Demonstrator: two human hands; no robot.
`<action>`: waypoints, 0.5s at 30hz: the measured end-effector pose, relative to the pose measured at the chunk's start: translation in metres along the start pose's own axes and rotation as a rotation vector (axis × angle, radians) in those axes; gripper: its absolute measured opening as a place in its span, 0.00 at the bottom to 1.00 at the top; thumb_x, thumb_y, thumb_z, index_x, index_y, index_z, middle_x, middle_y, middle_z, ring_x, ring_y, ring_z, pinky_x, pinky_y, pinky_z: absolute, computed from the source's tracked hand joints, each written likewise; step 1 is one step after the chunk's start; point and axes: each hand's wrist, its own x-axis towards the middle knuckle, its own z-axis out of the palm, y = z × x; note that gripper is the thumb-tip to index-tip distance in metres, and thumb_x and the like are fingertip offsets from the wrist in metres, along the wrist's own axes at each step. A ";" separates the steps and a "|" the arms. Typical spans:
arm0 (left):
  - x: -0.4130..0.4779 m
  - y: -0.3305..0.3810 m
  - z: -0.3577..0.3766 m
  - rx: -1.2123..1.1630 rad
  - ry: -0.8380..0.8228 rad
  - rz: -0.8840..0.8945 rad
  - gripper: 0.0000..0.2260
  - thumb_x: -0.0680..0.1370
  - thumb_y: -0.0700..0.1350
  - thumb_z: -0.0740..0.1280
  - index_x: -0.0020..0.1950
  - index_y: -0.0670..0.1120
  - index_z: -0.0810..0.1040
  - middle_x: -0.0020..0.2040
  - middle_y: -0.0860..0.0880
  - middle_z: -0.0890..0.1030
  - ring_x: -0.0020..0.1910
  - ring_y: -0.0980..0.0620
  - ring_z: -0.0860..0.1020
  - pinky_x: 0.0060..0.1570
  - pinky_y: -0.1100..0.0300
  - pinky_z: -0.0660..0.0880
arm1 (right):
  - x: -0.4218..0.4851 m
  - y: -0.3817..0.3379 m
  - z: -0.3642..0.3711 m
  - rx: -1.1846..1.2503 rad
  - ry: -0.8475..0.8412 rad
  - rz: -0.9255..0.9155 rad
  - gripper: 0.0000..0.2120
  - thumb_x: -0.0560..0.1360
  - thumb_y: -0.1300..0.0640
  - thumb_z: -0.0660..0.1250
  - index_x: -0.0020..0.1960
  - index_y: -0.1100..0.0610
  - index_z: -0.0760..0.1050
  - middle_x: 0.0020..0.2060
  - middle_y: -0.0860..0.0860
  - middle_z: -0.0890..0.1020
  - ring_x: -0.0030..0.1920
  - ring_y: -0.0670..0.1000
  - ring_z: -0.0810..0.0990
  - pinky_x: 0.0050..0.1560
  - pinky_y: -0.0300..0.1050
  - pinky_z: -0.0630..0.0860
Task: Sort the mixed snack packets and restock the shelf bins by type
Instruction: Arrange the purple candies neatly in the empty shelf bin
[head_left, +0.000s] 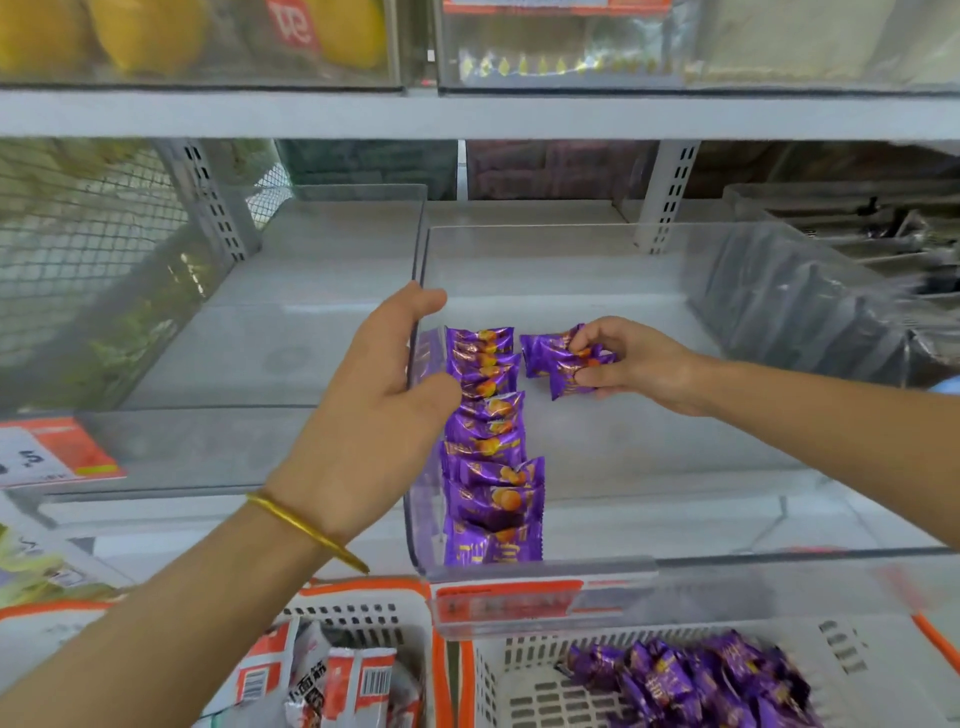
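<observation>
White basket (519, 670) aside, left hand (374, 410) grips the clear bin (649, 457) while right hand (634, 364), pinching purple packets (550, 358), should extend the row (488, 457) upright.

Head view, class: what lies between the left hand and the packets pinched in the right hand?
Head view: from the left hand, the row of purple packets, then bare floor of the clear bin, to the pinched packets in the right hand.
</observation>
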 end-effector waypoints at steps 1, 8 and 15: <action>0.000 -0.001 0.000 0.014 0.003 0.001 0.25 0.71 0.40 0.65 0.67 0.51 0.68 0.62 0.65 0.67 0.58 0.75 0.65 0.54 0.84 0.59 | 0.000 -0.001 0.000 -0.036 0.016 -0.020 0.14 0.71 0.71 0.69 0.46 0.53 0.73 0.51 0.49 0.76 0.38 0.45 0.77 0.39 0.38 0.78; 0.000 0.001 0.000 0.032 -0.012 -0.001 0.25 0.75 0.31 0.62 0.69 0.49 0.67 0.67 0.58 0.66 0.63 0.70 0.61 0.56 0.83 0.57 | 0.006 -0.006 0.025 -0.232 0.137 -0.151 0.11 0.73 0.70 0.68 0.53 0.60 0.74 0.51 0.53 0.75 0.42 0.46 0.76 0.35 0.27 0.72; 0.000 0.004 0.001 0.010 -0.010 0.000 0.24 0.74 0.34 0.65 0.67 0.50 0.67 0.70 0.56 0.65 0.66 0.67 0.61 0.67 0.71 0.56 | 0.012 -0.007 0.046 -0.225 0.379 0.006 0.22 0.73 0.62 0.72 0.62 0.62 0.66 0.54 0.59 0.76 0.47 0.54 0.74 0.48 0.47 0.74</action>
